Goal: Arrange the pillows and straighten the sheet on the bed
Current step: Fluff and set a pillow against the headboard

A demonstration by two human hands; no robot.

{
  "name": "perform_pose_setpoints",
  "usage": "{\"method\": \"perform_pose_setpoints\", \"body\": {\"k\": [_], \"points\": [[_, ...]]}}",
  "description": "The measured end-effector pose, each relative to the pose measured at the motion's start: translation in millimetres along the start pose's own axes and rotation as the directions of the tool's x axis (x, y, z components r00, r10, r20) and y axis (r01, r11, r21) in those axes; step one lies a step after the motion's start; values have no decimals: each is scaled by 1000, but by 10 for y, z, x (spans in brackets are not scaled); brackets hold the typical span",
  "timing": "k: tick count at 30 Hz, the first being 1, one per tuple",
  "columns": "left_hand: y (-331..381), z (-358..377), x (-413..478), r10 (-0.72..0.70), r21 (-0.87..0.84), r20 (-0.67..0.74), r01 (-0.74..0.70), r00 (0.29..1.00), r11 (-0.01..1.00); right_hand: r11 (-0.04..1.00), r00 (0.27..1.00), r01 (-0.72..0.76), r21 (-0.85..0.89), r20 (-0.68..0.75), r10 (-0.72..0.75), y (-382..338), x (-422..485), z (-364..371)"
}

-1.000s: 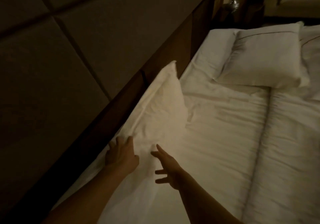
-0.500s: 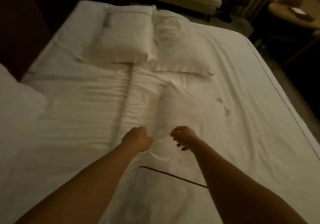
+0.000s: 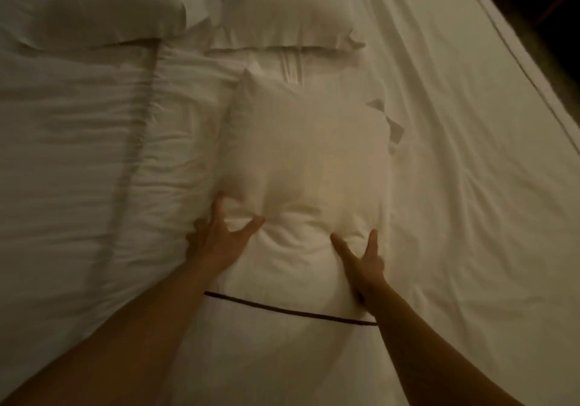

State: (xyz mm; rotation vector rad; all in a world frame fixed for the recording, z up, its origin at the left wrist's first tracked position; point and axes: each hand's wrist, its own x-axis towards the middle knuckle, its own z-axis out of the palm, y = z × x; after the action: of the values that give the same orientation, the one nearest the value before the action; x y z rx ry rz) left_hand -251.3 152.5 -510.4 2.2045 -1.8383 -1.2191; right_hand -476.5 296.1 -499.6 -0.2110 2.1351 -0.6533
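Note:
A plump white pillow (image 3: 309, 160) lies in the middle of the bed on the creased white sheet (image 3: 470, 186). My left hand (image 3: 219, 239) grips its near left corner, thumb pressed into the top and fingers round the side. At the near right edge my right hand (image 3: 361, 261) clamps the pillow between thumb and fingers. Two more white pillows lie further away: one at the upper left (image 3: 94, 3), one beside it at the upper middle (image 3: 288, 13). A dark piping line (image 3: 282, 311) crosses the fabric below the pillow between my forearms.
The bed's right edge (image 3: 533, 69) runs diagonally at the upper right, with dark floor beyond it. A long fold (image 3: 147, 117) in the bedding runs down the left half of the bed.
My view swung from the headboard side to the bed's middle and came closer. Both hands left the pillow by the headboard, reached the middle pillow and closed on its near corners.

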Motion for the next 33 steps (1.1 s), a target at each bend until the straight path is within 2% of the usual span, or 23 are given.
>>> {"method": "perform_pose_setpoints", "body": {"k": [3, 9, 14, 16, 18, 22, 25, 28, 30, 33], "points": [[27, 10, 50, 42, -97, 20, -40, 999, 995, 995, 1000, 17, 94, -19, -15, 63, 56, 29], [262, -245, -194, 217, -115, 4, -215, 976, 970, 969, 994, 89, 229, 43, -101, -103, -305, -59], [419, -1033, -580, 309, -105, -12, -309, 951, 945, 938, 993, 120, 324, -29, -117, -413, -876, 129], [389, -1526, -753, 346, -69, -31, -347, 938, 935, 914, 996, 84, 397, -3, -90, -528, -1212, 375], [295, -2031, -873, 371, 36, -47, -369, 928, 929, 900, 996, 13, 436, 77, -51, -647, -1571, 740], [-58, -3062, -1027, 396, 273, -123, -352, 910, 895, 860, 964, -10, 509, 233, -127, -998, -2327, 1583], [-443, -3749, -1196, 444, 381, -208, -345, 872, 858, 853, 924, -47, 519, 348, -161, -1217, -2843, 2215], [-941, -4262, -1361, 441, 448, -309, -280, 843, 849, 854, 886, -56, 517, 420, -196, -1346, -3249, 2849], [-1318, -4498, -1420, 412, 481, -370, -207, 833, 852, 878, 863, -83, 472, 474, -173, -1379, -3459, 3257], [-2080, -4748, -1396, 322, 533, -430, -51, 843, 844, 950, 805, -136, 281, 590, -59, -1330, -3758, 3991]]}}
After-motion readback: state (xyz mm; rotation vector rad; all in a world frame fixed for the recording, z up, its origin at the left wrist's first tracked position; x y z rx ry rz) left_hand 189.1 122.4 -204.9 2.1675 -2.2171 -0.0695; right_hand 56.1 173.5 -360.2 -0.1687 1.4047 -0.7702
